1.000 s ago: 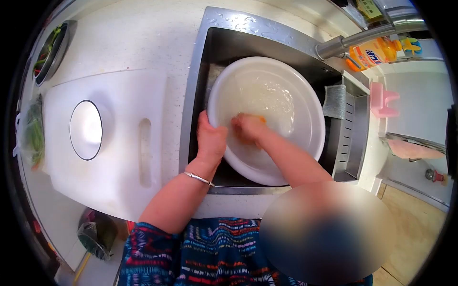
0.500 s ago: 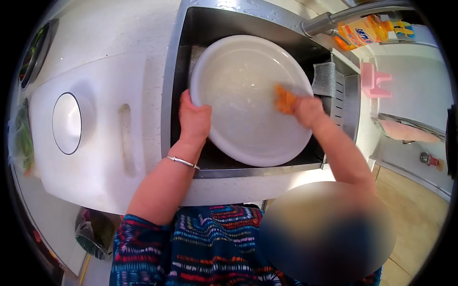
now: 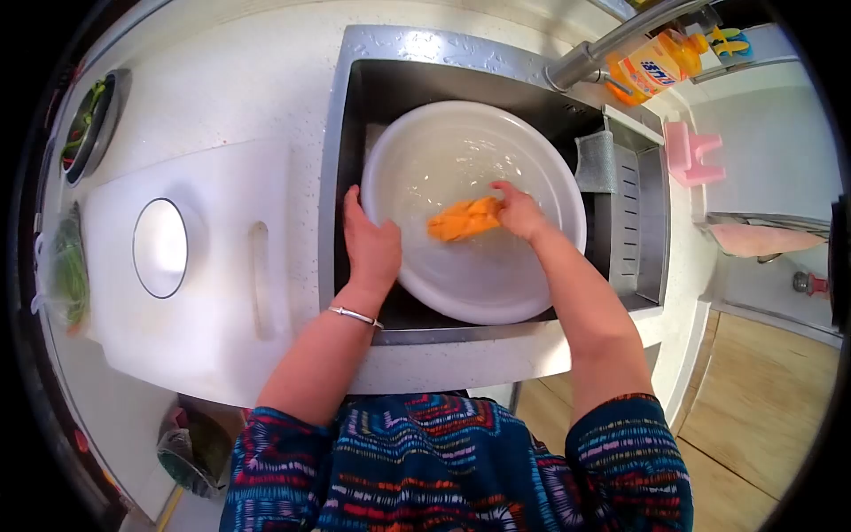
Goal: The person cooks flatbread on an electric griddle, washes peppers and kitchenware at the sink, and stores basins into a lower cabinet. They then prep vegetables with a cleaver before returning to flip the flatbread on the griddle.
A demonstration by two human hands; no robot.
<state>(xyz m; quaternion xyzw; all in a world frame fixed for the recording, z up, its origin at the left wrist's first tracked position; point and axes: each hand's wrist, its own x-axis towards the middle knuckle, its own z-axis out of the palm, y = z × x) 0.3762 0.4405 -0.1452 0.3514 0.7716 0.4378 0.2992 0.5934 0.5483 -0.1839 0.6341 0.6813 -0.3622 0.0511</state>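
A large white basin (image 3: 496, 297) with some water in it sits in the steel sink (image 3: 355, 106). My left hand (image 3: 370, 246) grips the basin's left rim, with the thumb over the edge and the other fingers on its outer side. Over the middle of the basin, my right hand (image 3: 519, 213) holds an orange cloth (image 3: 464, 220) by its right end. The cloth hangs bunched at the water, pointing left.
A white cutting board (image 3: 213, 332) lies left of the sink, carrying a white bowl (image 3: 160, 246). Behind it are a dish of vegetables (image 3: 91, 124) and bagged greens (image 3: 69, 266). The faucet (image 3: 612, 40) and an orange detergent bottle (image 3: 660, 66) stand at the back right.
My right hand has moved left with the orange cloth, from the basin's right side to its middle. My left hand stays on the rim. The head view has shifted a little.
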